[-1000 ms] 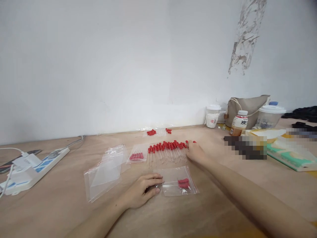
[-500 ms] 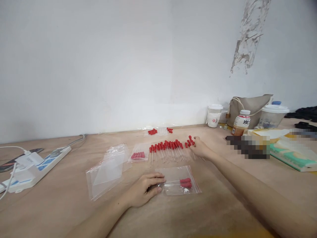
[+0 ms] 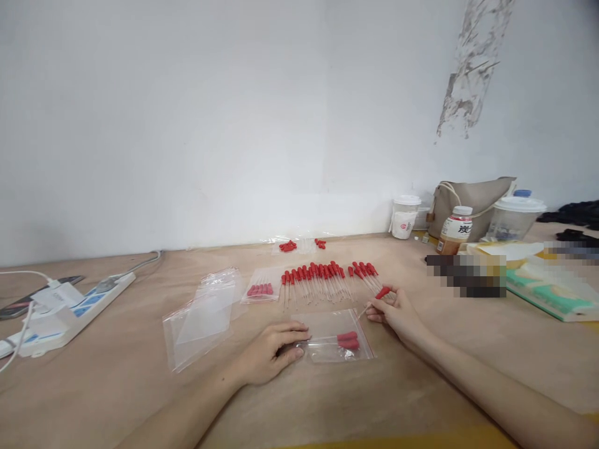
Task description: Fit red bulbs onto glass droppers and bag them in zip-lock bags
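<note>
A clear zip-lock bag (image 3: 322,319) lies flat on the table, with red-bulbed glass droppers (image 3: 348,344) inside it. My left hand (image 3: 276,350) holds the bag's left end, fingers on top and thumb at the near side. Just right of the bag's red-lined mouth, my right hand (image 3: 395,315) pinches a single dropper (image 3: 382,292), its glass tip pointing toward the bag. Behind the bag, a row of loose droppers (image 3: 316,272) spreads out, with a smaller cluster (image 3: 365,270) at its right end.
A filled bag of droppers (image 3: 261,289) lies left of the row, near flat bags (image 3: 201,330). More red bulbs (image 3: 288,246) sit by the wall. A power strip (image 3: 79,318) stands left; a paper cup (image 3: 405,218), bottle (image 3: 455,231) and tissue pack (image 3: 552,290) stand right.
My right hand has come back from the cluster toward the bag's mouth, with one dropper now in its fingers. My left hand remains at the bag's left end.
</note>
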### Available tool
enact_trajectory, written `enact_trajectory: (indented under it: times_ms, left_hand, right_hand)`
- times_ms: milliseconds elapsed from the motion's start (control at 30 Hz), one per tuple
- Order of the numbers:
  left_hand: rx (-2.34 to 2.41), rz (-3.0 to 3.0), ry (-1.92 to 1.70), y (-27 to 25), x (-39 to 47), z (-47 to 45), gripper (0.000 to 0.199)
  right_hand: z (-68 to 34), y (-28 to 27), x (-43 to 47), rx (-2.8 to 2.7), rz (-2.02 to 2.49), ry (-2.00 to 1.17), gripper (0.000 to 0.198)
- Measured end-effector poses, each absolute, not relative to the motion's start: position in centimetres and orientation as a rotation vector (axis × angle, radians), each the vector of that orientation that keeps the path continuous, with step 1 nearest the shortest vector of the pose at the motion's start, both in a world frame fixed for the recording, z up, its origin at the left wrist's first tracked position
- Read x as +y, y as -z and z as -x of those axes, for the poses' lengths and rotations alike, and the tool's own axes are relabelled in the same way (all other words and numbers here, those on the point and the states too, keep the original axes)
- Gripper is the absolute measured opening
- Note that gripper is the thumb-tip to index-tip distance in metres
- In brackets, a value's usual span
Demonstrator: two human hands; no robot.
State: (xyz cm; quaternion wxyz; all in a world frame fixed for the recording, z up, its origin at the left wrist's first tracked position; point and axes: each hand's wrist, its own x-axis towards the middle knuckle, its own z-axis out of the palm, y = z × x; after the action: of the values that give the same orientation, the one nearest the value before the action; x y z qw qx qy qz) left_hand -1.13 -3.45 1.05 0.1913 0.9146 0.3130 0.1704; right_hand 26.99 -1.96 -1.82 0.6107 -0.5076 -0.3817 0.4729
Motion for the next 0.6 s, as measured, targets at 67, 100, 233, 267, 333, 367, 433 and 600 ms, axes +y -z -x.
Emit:
enact_trajectory:
  times_ms: [67, 100, 233, 267, 333, 367, 433, 600]
  left_hand:
    - [0.897, -2.569, -0.485, -1.0, -3.5, 1.1, 0.033]
    - [0.906, -2.57, -0.492, -1.0, -3.5, 1.1, 0.034]
    - [0.928, -2.566, -0.505, -0.8, -3.5, 1.2, 0.037]
    - [0.931, -2.565, -0.506, -0.7, -3.5, 1.2, 0.038]
    - [0.934, -2.564, -0.515, -0.7, -3.5, 1.2, 0.038]
    - [0.934, -2.563, -0.517, -0.7, -3.5, 1.3, 0.038]
    - [0.936, -2.561, -0.52, -0.7, -3.4, 1.2, 0.038]
    - [0.919, -2.559, -0.524, -0.6, -3.4, 1.1, 0.039]
  right_hand:
    - [-26.7, 2.0, -2.3, -0.868, 1.108, -1.179, 0.036]
    - [-26.7, 2.1, -2.5, -0.877, 1.086, -1.219, 0.033]
    - [-27.1, 2.6, -2.9, -1.108, 1.097, -1.225, 0.029]
    - [-27.3, 2.6, -2.9, -1.216, 1.123, -1.173, 0.029]
    - [-27.7, 2.6, -2.9, -1.436, 1.17, -1.038, 0.027]
    - [-27.8, 2.6, -2.8, -1.522, 1.183, -0.976, 0.026]
    - [-27.7, 2.5, -2.8, -1.634, 1.19, -0.903, 0.025]
    - [-26.6, 2.4, -3.1, -1.747, 1.136, -1.013, 0.026]
